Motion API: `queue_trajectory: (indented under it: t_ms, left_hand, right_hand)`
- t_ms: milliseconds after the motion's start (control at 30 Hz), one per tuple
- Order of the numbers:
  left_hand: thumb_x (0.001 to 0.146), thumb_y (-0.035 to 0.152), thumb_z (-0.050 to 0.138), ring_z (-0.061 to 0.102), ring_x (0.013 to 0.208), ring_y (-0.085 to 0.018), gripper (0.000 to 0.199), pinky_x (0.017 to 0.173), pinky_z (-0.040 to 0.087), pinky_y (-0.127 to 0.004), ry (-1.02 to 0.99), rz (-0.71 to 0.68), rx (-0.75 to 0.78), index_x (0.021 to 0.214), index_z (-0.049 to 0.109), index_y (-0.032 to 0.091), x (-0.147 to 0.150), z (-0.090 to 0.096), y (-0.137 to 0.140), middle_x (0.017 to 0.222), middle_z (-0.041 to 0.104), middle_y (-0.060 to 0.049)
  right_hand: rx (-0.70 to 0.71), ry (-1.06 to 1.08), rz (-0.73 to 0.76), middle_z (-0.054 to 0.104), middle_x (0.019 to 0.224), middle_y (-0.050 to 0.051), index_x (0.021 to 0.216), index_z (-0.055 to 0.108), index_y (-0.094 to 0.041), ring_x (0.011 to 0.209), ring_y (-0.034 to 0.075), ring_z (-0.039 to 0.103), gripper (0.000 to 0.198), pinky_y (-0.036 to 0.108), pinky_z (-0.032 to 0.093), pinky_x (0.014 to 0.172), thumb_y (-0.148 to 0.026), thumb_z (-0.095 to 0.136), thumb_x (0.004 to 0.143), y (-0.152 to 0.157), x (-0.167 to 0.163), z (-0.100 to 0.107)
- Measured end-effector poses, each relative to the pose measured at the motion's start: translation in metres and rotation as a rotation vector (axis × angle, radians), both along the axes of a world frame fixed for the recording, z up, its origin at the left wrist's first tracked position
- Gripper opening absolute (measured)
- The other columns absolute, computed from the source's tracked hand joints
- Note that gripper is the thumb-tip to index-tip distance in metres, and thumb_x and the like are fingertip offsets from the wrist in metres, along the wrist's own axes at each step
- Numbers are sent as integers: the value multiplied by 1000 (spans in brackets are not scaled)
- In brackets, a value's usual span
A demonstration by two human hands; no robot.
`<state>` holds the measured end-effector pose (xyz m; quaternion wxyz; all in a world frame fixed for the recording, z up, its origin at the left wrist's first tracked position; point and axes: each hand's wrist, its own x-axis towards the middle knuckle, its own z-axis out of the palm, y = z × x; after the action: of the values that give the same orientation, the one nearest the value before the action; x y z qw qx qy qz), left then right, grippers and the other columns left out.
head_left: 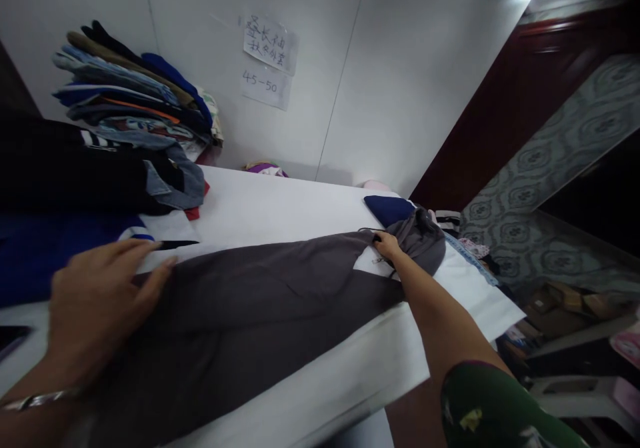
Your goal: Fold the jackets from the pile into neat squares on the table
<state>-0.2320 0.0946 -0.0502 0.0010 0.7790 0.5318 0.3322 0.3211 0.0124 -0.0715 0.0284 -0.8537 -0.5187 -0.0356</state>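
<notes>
A dark grey hooded garment point(280, 288) lies stretched lengthwise over the white table, its hood bunched at the right end. My right hand point(388, 245) grips the cloth by the hood, beside a white patch with small lettering and a dark cord. At the opposite end, my left hand point(105, 295) rests at the garment's left edge, thumb and forefinger apart. Just past its fingertips is a thin dark pointed object point(177, 244), whose kind I cannot make out. The garment's lower left part falls into shadow.
Folded clothes point(135, 88) are piled high at the back left, with black and blue garments in front. A navy folded cloth point(387, 209) lies behind the hood. Handwritten paper signs point(267, 55) hang on the wall. Right of the table point(280, 201) stand cardboard boxes point(560, 308) and a stool.
</notes>
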Motion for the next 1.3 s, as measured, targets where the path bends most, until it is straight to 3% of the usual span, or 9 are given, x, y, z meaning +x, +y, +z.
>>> queue_trajectory:
  t_ms: [133, 300, 500, 600, 733, 967, 1133, 1200, 1300]
  left_hand:
    - [76, 56, 38, 58, 105, -30, 54, 94, 43, -43, 222, -241, -148, 99, 69, 19, 8, -19, 10, 108, 68, -10]
    - [78, 53, 41, 57, 108, -29, 49, 95, 41, -42, 255, -235, -172, 100, 70, 21, 2, -36, 23, 112, 67, -9]
    - [78, 52, 43, 56, 109, -29, 47, 96, 40, -43, 222, -233, -175, 101, 70, 21, 2, -37, 20, 114, 66, -9]
    - [78, 51, 43, 55, 110, -29, 46, 96, 39, -43, 221, -237, -172, 101, 70, 21, 3, -38, 21, 114, 66, -9]
    - [80, 50, 41, 54, 112, -29, 47, 97, 39, -42, 242, -221, -170, 103, 69, 21, 2, -38, 20, 117, 65, -9]
    - [78, 47, 45, 55, 111, -29, 46, 97, 39, -41, 241, -233, -192, 105, 67, 18, 0, -36, 22, 116, 66, -11]
    - [76, 46, 46, 54, 111, -29, 46, 98, 39, -40, 217, -198, -249, 105, 67, 17, 2, -30, 19, 117, 66, -11]
    - [77, 47, 45, 55, 110, -29, 47, 98, 39, -40, 212, -209, -253, 105, 67, 16, 4, -26, 15, 116, 66, -11]
    - [79, 48, 44, 55, 111, -28, 46, 99, 38, -40, 205, -230, -246, 105, 67, 17, 5, -21, 9, 116, 66, -10]
  right_hand:
    - [20, -38, -46, 67, 117, 5, 109, 66, -25, 116, 22, 53, 32, 38, 30, 102, -22, 44, 87, -2, -5, -3]
    - [49, -40, -118, 66, 117, 9, 109, 66, -23, 118, 25, 50, 34, 47, 21, 105, -17, 44, 85, -1, -15, -4]
    - [122, 9, -122, 54, 136, 5, 132, 51, -22, 126, 20, 44, 48, 32, 29, 104, -17, 40, 86, -1, -34, 10]
    - [144, 48, -100, 58, 130, 5, 130, 53, -21, 119, 17, 52, 43, 24, 36, 97, -29, 32, 93, 0, -48, 10]
    - [135, 108, -187, 65, 116, 13, 127, 55, -14, 107, 22, 60, 49, 27, 43, 88, -42, 32, 94, 3, -55, 3]
    - [119, 165, -273, 68, 111, 10, 130, 53, -17, 100, 22, 64, 48, 28, 46, 84, -23, 44, 83, -1, -50, -3]
    - [132, 154, -267, 66, 114, 12, 131, 51, -17, 105, 24, 62, 49, 30, 46, 87, -21, 41, 84, -9, -59, -1]
    - [147, 139, -238, 62, 121, 14, 134, 48, -14, 110, 25, 59, 51, 31, 44, 91, -22, 41, 84, -10, -66, 3]
    - [194, 89, -157, 42, 144, 16, 139, 41, -14, 129, 27, 42, 54, 36, 37, 103, -28, 44, 87, -11, -83, 10]
